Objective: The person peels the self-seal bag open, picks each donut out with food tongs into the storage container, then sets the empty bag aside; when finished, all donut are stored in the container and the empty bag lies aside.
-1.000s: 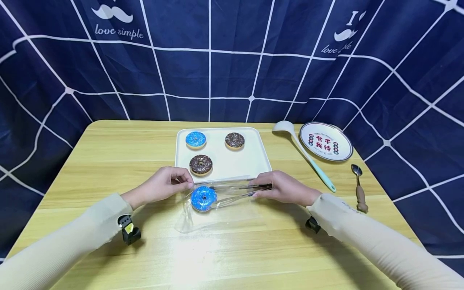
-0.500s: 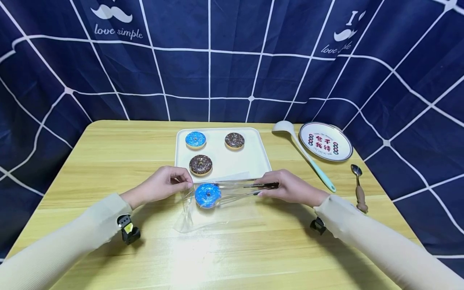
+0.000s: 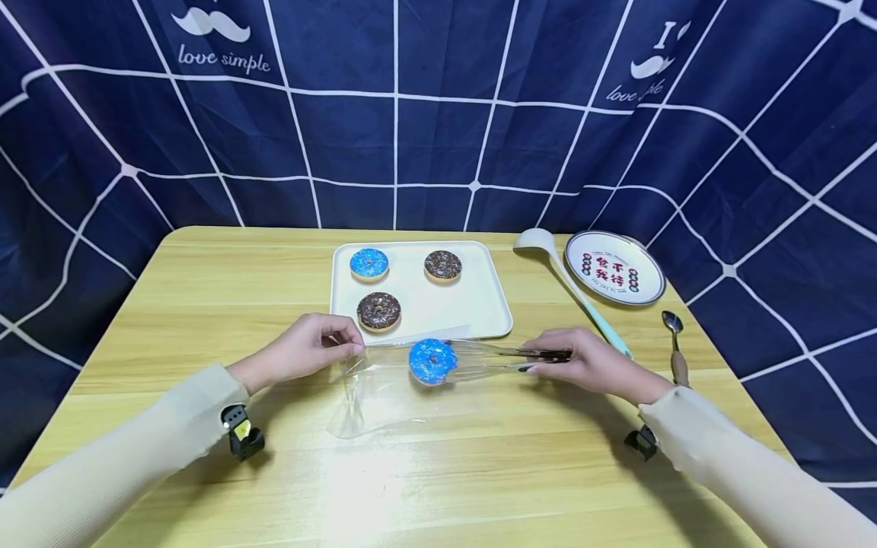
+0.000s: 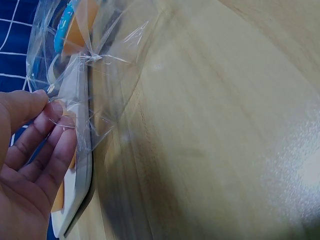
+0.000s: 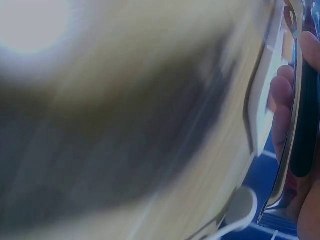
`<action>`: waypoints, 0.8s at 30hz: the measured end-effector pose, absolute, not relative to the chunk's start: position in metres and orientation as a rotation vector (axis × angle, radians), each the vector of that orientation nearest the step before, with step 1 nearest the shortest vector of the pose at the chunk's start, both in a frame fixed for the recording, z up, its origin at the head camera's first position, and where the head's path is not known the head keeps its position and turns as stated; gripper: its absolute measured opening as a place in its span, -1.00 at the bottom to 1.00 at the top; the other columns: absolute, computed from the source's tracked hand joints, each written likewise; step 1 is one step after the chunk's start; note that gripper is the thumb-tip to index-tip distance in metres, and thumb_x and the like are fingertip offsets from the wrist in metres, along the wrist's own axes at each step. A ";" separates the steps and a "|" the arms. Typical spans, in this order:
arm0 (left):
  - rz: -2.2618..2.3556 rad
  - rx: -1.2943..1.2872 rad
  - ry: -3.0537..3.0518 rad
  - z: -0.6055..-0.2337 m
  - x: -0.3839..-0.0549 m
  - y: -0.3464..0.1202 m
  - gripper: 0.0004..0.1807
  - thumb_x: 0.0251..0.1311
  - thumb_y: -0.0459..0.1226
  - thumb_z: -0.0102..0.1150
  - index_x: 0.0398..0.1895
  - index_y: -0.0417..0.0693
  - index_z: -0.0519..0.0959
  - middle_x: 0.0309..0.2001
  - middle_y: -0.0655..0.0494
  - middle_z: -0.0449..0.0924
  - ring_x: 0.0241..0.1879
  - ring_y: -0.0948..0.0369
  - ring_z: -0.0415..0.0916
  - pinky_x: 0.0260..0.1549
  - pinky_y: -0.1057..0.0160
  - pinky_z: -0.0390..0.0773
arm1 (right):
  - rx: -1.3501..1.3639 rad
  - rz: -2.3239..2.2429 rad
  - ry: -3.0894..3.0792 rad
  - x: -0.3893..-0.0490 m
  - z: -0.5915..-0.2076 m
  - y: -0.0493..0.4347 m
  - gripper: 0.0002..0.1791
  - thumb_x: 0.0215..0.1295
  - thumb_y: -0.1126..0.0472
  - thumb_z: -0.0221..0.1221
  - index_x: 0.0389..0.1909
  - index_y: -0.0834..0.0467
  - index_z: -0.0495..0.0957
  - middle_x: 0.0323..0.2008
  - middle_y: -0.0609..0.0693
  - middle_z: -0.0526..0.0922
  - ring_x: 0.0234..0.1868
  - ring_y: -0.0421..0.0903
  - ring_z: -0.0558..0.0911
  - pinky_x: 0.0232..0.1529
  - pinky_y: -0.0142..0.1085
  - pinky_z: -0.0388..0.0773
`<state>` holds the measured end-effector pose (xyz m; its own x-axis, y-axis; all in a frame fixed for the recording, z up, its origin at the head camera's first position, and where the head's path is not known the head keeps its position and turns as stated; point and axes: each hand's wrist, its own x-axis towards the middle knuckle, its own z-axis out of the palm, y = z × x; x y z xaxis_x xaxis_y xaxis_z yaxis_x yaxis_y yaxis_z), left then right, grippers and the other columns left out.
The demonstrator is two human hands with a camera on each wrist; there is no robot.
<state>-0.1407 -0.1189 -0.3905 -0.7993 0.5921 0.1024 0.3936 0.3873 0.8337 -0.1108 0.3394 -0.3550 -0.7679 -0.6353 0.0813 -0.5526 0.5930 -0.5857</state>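
Observation:
My left hand (image 3: 304, 348) pinches the edge of a clear plastic bag (image 3: 363, 407) between thumb and fingertips; the left wrist view shows the crinkled bag (image 4: 115, 75) close up. In my right hand (image 3: 589, 365) is a pair of metal tongs (image 3: 548, 355) with dark handles. The tongs' far ends grip a blue-frosted doughnut (image 3: 433, 361) with sprinkles, which overlaps the bag in the head view. In the right wrist view, the fingers (image 5: 282, 95) curl around the tongs' handle (image 5: 305, 120).
Behind the bag lies a white tray (image 3: 473, 304) bearing a blue doughnut (image 3: 369, 264) and two chocolate ones, a nearer one (image 3: 378, 312) and a farther one (image 3: 442, 266). To the right are a ladle (image 3: 541, 242), a printed plate (image 3: 617, 268) and a spoon (image 3: 674, 335).
My right hand has moved right with the tongs, drawing the blue doughnut rightward and slightly up across the bag. The left hand has stayed at the bag's edge.

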 end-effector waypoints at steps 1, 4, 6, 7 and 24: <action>1.372 0.877 2.433 -0.390 -0.141 -0.119 -0.96 0.37 -0.36 0.31 -0.25 -0.15 0.71 -0.31 0.02 0.74 -0.29 0.38 0.60 -0.18 0.38 0.66 | -1.002 -0.910 2.692 -0.109 -0.355 0.343 -0.66 0.35 0.26 0.39 0.13 0.13 0.72 -0.11 0.01 0.83 -0.24 -0.39 0.64 -0.27 -0.43 0.60; 1.366 0.876 2.435 -0.390 -0.140 -0.120 -0.96 0.37 -0.36 0.31 -0.25 -0.16 0.71 -0.31 0.02 0.74 -0.28 0.37 0.59 -0.18 0.38 0.66 | -1.000 -0.898 2.724 -0.104 -0.355 0.354 -0.67 0.34 0.28 0.39 0.11 0.13 0.73 -0.14 -0.04 0.82 -0.28 -0.40 0.60 -0.29 -0.46 0.57; 1.362 0.872 2.438 -0.389 -0.140 -0.121 -0.97 0.36 -0.37 0.31 -0.24 -0.16 0.71 -0.30 0.02 0.74 -0.28 0.36 0.60 -0.17 0.38 0.66 | -0.991 -0.898 2.740 -0.100 -0.355 0.361 -0.67 0.33 0.30 0.40 0.10 0.12 0.74 -0.15 -0.07 0.82 -0.25 -0.41 0.62 -0.27 -0.48 0.58; 1.360 0.871 2.440 -0.389 -0.140 -0.121 -0.97 0.36 -0.37 0.31 -0.24 -0.15 0.71 -0.30 0.02 0.74 -0.28 0.36 0.60 -0.17 0.37 0.66 | -0.989 -0.896 2.750 -0.098 -0.355 0.364 -0.67 0.32 0.31 0.40 0.09 0.12 0.74 -0.15 -0.07 0.82 -0.22 -0.42 0.64 -0.23 -0.49 0.59; 1.339 0.843 2.444 -0.386 -0.139 -0.124 -0.95 0.38 -0.34 0.31 -0.24 -0.15 0.71 -0.30 0.08 0.75 -0.29 0.34 0.60 -0.21 0.36 0.65 | -0.829 -0.874 2.968 -0.082 -0.344 0.408 -0.63 0.14 0.36 0.50 0.01 0.13 0.78 -0.13 -0.04 0.85 -0.04 -0.53 0.66 -0.02 -0.71 0.51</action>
<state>-0.1387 -0.1244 -0.3862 -0.8081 0.5847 0.0717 0.3750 0.4168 0.8281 -0.0820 0.4082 -0.3442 -0.8642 -0.4627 0.1978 -0.4960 0.7173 -0.4893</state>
